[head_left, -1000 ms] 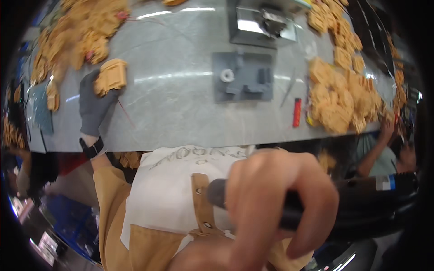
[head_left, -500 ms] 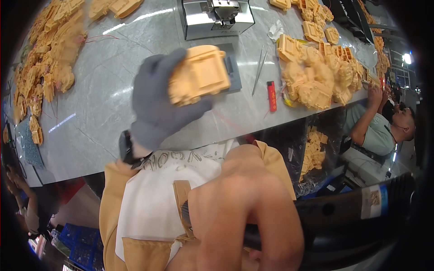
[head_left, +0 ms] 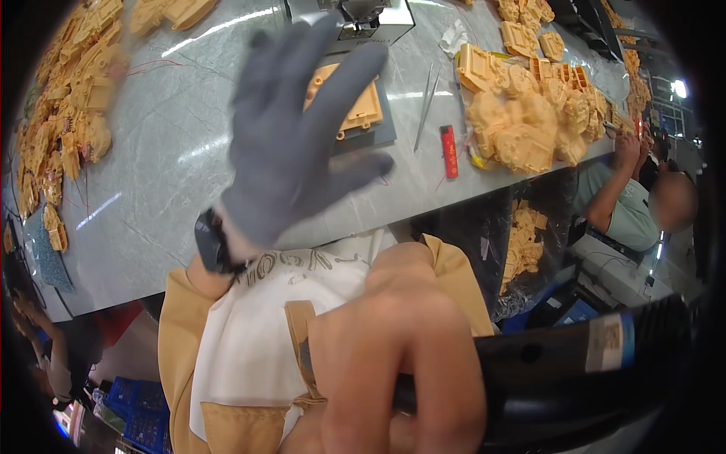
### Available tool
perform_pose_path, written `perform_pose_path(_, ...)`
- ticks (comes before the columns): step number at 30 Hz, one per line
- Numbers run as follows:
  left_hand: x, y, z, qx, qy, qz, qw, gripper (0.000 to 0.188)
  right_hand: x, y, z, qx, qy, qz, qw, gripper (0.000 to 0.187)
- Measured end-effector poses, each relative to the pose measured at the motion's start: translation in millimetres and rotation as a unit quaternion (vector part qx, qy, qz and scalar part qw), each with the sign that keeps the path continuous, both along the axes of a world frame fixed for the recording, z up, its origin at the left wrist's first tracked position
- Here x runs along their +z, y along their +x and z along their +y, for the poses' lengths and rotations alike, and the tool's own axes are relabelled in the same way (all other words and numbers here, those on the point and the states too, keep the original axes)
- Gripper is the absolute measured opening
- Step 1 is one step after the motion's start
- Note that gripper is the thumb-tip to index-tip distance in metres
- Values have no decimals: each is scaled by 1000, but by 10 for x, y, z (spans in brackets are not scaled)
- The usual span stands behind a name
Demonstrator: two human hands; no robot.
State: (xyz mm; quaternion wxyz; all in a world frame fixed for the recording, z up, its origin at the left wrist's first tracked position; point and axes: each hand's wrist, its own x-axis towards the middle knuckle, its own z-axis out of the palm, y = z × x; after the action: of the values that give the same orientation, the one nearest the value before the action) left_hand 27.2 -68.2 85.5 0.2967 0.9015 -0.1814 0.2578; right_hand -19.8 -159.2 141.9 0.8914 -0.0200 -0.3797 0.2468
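Note:
My left hand (head_left: 291,144), in a grey glove with a dark watch at the wrist, is open, its fingers spread over an orange plastic housing (head_left: 361,113). The housing lies on a dark flat pad (head_left: 386,125), partly hidden by the glove. My bare right hand (head_left: 397,333) is blurred and very close to the view, in front of my chest. Its fingers bend down around a long black device (head_left: 529,359) with a pale label; the fingertips are hidden.
Orange housings lie heaped at right (head_left: 522,121) and left (head_left: 76,98) on the grey table (head_left: 174,181). A metal-and-black fixture (head_left: 378,26) stands behind the pad. Tweezers (head_left: 426,106) and a red lighter (head_left: 450,151) lie right of it. A co-worker (head_left: 624,197) sits at far right.
My left hand has let go of the orange housing, which now lies on the dark pad. The gloved fingers have opened and spread above it. My right hand stays nearly where it was.

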Motion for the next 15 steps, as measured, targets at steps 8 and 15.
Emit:
perform_pose_path(8,-377,37,227,19,100,121,987,68,247,729,-914,-321,-286,-202,880,37)
perform_pose_path(15,-447,-24,497,-7,38,158,987,77,-220,1546,-562,-548,-282,-82,783,44)
